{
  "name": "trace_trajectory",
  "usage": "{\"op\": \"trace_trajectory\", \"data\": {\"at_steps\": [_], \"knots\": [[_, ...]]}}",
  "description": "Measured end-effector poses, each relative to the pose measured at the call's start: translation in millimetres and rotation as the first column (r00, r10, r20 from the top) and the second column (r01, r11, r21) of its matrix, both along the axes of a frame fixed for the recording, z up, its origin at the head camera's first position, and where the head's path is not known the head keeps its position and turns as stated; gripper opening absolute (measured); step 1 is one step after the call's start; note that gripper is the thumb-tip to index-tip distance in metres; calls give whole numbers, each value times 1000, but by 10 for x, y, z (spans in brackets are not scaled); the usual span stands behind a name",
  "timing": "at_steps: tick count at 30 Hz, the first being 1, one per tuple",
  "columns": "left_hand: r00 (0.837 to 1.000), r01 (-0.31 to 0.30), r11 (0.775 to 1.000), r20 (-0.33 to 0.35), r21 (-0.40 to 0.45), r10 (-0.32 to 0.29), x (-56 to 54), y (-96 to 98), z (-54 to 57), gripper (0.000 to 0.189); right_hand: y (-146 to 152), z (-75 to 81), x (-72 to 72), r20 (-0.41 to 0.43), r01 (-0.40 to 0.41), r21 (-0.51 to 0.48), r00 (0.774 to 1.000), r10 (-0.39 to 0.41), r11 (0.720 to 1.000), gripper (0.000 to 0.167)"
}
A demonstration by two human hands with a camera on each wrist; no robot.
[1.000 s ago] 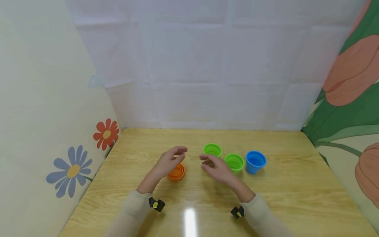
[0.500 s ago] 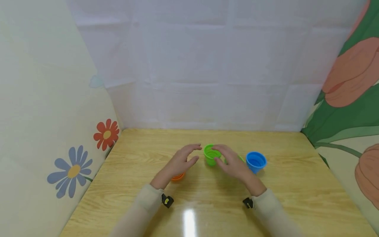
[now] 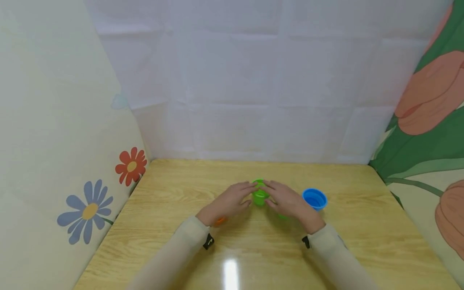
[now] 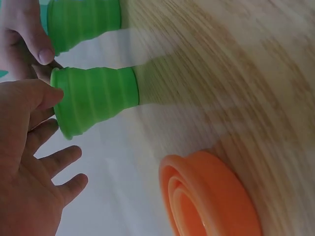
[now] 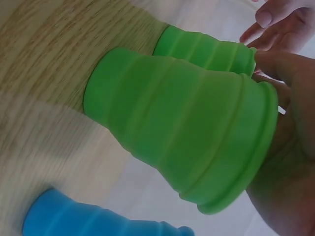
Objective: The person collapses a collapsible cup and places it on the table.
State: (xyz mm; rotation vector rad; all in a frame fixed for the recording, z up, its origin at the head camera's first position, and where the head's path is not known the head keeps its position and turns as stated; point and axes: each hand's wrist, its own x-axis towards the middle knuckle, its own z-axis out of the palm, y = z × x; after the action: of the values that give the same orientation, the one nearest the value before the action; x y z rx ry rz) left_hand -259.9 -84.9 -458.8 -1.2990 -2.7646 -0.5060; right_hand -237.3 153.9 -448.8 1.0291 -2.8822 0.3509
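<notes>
An expanded green collapsible cup (image 3: 259, 198) stands upright between my two hands. My left hand (image 3: 229, 202) is at its left side, thumb right at the rim and the other fingers spread beyond it in the left wrist view. From the opposite side my right hand (image 3: 288, 202) reaches to the rim, fingers extended. A second green cup (image 5: 172, 118) stands under my right hand, mostly hidden in the head view. Beneath my left forearm lies a flattened orange collapsible cup (image 4: 221, 191), largely covered in the head view.
To the right of my right hand stands a blue collapsible cup (image 3: 315, 199). All rest on a wood-grain table (image 3: 362, 241). A white sheet (image 3: 232, 80) hangs behind it, and flower-patterned panels (image 3: 90, 211) flank both sides.
Both hands have moved to the right and closer together, coming around the far green cup. The right hand now covers most of the second green cup; the left forearm covers the orange one.
</notes>
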Motion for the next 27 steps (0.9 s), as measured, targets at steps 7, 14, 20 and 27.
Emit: {"op": "trace_trajectory", "data": {"at_steps": [7,14,20,27], "knots": [[999,-9,998,42,-55,11,-56,37,-52,48,-33,11,-27,122,56,21,991,-58,998,42],[998,-9,1000,-59,-24,7,-27,-3,-25,50,8,-30,-31,-37,30,-87,999,-33,996,36],[967,46,992,-255,117,-15,1,-36,66,46,7,2,-17,-264,-90,-218,964,30,972,29],[930,171,945,-361,280,-61,3,-96,143,39,13,29,0,-404,-242,-317,909,100,917,32]]}}
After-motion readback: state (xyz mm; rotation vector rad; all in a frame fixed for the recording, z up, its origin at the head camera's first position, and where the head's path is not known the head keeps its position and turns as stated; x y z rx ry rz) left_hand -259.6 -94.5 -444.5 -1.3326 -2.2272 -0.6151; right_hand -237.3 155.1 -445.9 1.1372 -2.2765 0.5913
